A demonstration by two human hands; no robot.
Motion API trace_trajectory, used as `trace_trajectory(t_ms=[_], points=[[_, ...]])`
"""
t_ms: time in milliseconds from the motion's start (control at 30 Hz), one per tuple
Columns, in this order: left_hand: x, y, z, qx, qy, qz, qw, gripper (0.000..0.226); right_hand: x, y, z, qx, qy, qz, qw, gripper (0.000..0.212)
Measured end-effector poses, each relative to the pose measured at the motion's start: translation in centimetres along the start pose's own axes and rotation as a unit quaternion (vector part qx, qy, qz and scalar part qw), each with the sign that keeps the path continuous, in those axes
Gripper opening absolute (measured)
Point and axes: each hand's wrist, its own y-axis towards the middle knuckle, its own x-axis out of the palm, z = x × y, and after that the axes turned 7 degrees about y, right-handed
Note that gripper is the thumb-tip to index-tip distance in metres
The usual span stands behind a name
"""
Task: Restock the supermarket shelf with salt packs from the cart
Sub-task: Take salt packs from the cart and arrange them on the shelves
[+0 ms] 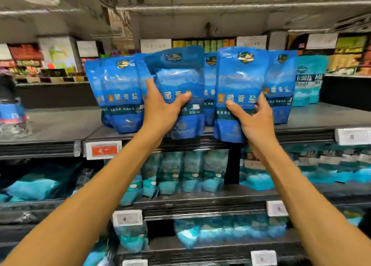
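Several blue salt packs stand upright in a row on the top grey shelf (60, 125). My left hand (162, 109) grips the lower part of one blue pack (176, 79) at the shelf's front edge, thumb across its face. My right hand (251, 117) grips another blue pack (239, 79) just to the right, also at the front edge. Both packs are upright, their bottoms at the shelf lip. More blue packs (120, 93) stand to the left and one (281, 85) to the right. The cart is out of view.
Teal salt packs (307, 81) stand at the right of the same shelf. Lower shelves hold rows of teal packs (190, 171). Price tags (103, 149) line the shelf edges. Bare shelf surface lies to the left and right of the blue row.
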Motion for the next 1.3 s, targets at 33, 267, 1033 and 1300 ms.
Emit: trace_trajectory(t_ms=[33,267,1033,1300], points=[[1.0,0.8,0.0,0.004,0.009,-0.001,1.000,0.074,-0.1,1.4,0.2,-0.012,-0.021,0.002,1.000,0.046],[6.1,2.1,-1.9,0.005,0.140,-0.004,0.990,0.067,-0.5,4.7,2.1,0.006,-0.125,-0.018,0.992,0.058],[3.1,-0.1,-2.2,0.135,0.522,-0.022,0.842,0.068,-2.7,2.8,2.5,0.013,-0.362,-0.079,0.929,0.062],[2.5,-1.9,-3.1,0.149,0.438,0.072,0.884,0.049,-3.9,1.4,1.8,-0.009,-0.351,-0.043,0.935,0.051]])
